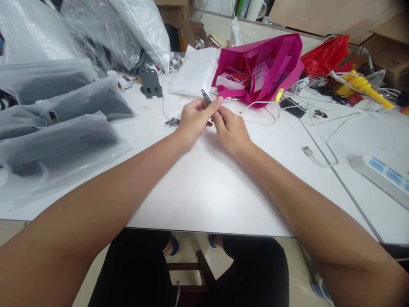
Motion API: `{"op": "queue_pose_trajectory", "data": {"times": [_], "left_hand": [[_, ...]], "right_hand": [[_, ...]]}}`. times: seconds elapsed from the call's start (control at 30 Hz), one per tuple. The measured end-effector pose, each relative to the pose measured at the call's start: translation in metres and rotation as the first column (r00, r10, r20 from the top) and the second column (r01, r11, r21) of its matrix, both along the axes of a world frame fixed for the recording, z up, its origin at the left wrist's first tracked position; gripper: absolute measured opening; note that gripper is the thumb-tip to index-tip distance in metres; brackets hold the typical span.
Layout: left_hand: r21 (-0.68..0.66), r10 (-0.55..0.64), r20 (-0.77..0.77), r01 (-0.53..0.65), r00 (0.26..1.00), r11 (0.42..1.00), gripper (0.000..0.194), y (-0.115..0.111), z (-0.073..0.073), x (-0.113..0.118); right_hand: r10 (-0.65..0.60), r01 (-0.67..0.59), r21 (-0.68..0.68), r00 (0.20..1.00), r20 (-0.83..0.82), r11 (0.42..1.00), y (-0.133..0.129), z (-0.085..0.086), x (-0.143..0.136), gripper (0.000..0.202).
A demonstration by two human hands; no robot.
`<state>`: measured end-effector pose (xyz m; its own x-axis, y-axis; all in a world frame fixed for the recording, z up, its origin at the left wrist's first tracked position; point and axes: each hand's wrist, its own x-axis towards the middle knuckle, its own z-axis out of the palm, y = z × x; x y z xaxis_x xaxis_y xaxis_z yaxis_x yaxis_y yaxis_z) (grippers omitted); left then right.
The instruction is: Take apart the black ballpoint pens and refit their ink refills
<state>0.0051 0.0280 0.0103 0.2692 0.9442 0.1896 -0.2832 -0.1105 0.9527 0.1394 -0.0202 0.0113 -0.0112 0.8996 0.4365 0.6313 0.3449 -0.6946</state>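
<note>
My left hand is closed around a slim dark grey pen-like object, its upper end sticking out above the thumb and forefinger. Against it, fingertips touching, my right hand is closed in a pinch. Whatever lies between the right fingers is hidden; the lower end of the pen-like object cannot be seen. Several small dark pieces lie on the white table just left of my left hand. Behind both hands are a white padded mailer and a magenta bag with small boxes inside.
Frosted plastic packages with dark contents fill the left side. A dark grey stand is behind the left hand. To the right lie a white USB cable, a power strip, a yellow tool-like object and a red plastic bag.
</note>
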Motion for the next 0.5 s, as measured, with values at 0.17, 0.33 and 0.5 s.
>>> {"op": "queue_pose_trajectory", "data": {"times": [0.17, 0.33, 0.5], "left_hand": [[-0.027, -0.054, 0.036, 0.055, 0.998, 0.998, 0.021, -0.0014, 0.0067, -0.0002], [0.0, 0.088, 0.013, -0.088, 0.996, 0.996, 0.041, 0.0053, 0.0017, -0.0011], [-0.023, 0.089, -0.011, -0.089, 0.996, 0.996, 0.041, 0.0049, 0.0041, -0.0032]], "right_hand": [[0.006, -0.006, -0.006, 1.0, -0.029, 1.0, 0.0011, 0.0021, 0.002, 0.047], [0.011, -0.012, -0.018, 0.999, -0.032, 1.0, 0.0012, 0.0017, 0.0005, 0.047], [-0.005, 0.004, -0.034, 0.999, -0.033, 0.999, 0.0029, 0.0004, 0.0009, 0.05]]}}
